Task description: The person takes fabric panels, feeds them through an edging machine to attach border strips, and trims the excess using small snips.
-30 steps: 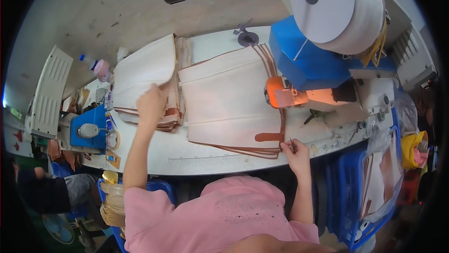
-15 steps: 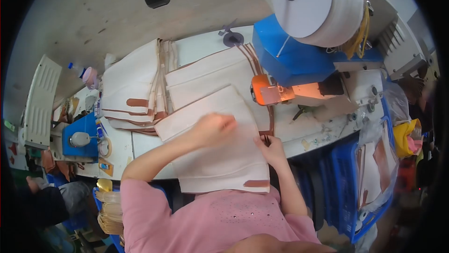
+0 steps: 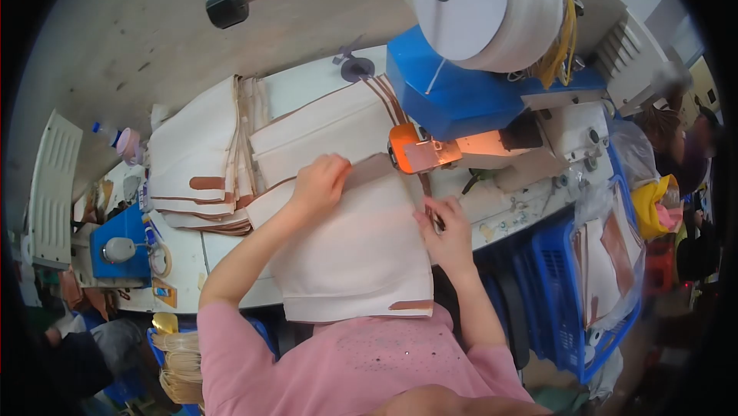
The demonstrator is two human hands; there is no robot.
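Observation:
A cream-white fabric panel (image 3: 354,239) with a brown tab near its lower corner lies across the table edge, reaching my lap. My left hand (image 3: 321,184) is closed on the far edge of this panel, where a greyish strip shows as if turned up. At the panel's right edge is my right hand (image 3: 447,233), its fingers closed around a small dark tool (image 3: 438,221) that looks like thread snips; most of it is hidden by the fingers. Beyond the left hand lie more brown-edged panels (image 3: 323,124).
An orange-fronted sewing machine (image 3: 411,148) with a blue cover (image 3: 446,93) stands at the right, under a large white spool (image 3: 530,16). Stacked panels (image 3: 192,139) lie at left. A blue crate (image 3: 557,277) holds panels at lower right. Another machine (image 3: 119,247) stands far left.
My left hand has moved from above the panel's middle to its far edge and grips there. My right hand has risen slightly along the right edge. The whole view has shifted.

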